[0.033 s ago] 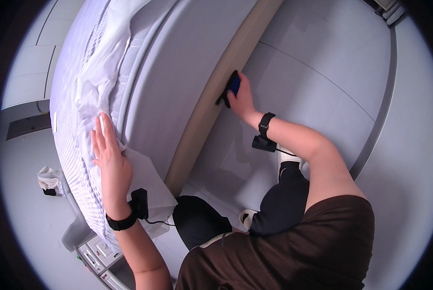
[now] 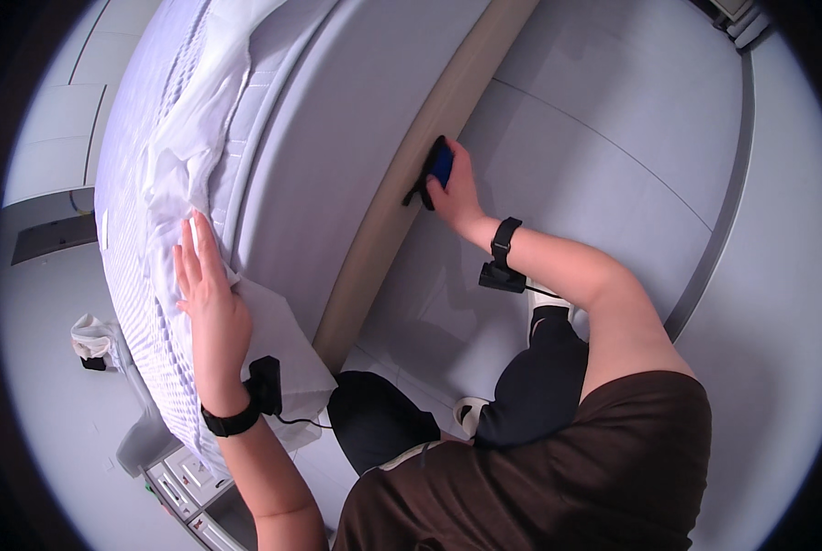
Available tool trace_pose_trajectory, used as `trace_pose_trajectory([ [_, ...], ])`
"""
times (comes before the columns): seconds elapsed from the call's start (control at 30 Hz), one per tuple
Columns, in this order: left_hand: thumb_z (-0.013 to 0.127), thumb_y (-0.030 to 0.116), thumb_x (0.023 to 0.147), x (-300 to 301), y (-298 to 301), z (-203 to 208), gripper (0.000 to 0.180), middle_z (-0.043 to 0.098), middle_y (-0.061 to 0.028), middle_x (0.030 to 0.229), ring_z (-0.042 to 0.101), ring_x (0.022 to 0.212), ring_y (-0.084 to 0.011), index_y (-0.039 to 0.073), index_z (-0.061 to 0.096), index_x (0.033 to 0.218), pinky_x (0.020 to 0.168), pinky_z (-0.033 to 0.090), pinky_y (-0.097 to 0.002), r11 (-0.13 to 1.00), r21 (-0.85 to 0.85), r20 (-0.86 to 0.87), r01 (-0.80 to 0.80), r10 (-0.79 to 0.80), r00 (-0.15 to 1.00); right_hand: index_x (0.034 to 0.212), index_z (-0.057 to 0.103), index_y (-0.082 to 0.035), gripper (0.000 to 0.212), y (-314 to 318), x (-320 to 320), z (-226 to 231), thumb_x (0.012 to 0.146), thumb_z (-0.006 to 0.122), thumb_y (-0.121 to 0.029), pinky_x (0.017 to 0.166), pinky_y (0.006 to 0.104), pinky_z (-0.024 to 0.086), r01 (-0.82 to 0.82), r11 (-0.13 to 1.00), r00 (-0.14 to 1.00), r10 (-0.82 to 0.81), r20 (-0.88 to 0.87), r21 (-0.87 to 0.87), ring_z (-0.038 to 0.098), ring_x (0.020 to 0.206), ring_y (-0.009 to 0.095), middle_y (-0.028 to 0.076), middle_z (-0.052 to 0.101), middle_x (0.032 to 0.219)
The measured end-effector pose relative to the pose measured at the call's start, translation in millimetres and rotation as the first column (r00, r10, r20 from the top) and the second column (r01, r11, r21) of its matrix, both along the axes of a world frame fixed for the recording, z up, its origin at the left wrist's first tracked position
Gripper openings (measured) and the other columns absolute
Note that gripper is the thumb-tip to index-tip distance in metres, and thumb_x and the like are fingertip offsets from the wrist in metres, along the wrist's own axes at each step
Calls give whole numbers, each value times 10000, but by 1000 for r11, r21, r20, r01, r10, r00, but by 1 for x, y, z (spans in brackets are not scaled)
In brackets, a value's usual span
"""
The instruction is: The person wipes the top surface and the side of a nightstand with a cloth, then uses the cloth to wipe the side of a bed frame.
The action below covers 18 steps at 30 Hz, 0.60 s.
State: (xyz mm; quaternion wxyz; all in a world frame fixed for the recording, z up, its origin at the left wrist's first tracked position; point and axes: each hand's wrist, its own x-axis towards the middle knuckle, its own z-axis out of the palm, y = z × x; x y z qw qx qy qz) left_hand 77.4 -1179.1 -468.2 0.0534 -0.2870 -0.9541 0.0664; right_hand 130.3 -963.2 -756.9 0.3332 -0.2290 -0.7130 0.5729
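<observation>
My right hand [image 2: 458,196] grips a small blue-and-black brush-like tool [image 2: 439,167]. Its black side is against the long beige rail [image 2: 395,193] along the foot of the bed's side; the exact kind of tool is hard to make out. With fingers stretched out, my left hand [image 2: 213,298] lies flat on the rumpled white sheet [image 2: 167,184] at the edge of the mattress, near a loose white flap of cloth [image 2: 278,335]. Nothing is held in it.
The bed's smooth grey side [image 2: 337,119] rises left of the rail. Pale floor tiles [image 2: 594,174] stretch to a wall [image 2: 782,275] on the right. A grey chair [image 2: 149,441] and white drawers [image 2: 179,482] stand at lower left. My legs [image 2: 535,376] are close to the bed.
My right hand has slid slightly toward the left with the tool along the rail. The left hand stays on the sheet.
</observation>
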Motion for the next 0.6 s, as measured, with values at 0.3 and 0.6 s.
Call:
trace_pose_trajectory([
  [0.3,326,-177,686,4,5,3,913,205,-145,1536,178,1400,-424,195,163,1504,1113,173,-543,998,0,18,-60,60,998,1321,322,16,562,36,-33,-6,799,528,-10,998,408,375,114,989,987,-124,-100,-94,462,1162,414,268,419,1268],
  [0.6,317,-173,700,4,2,0,898,221,-150,1531,193,1397,-422,201,175,1503,1080,194,-597,999,23,-8,-48,48,999,1210,302,-41,510,-34,11,-29,800,604,-74,793,427,468,-143,973,962,180,207,-184,595,884,364,233,535,1094],
])
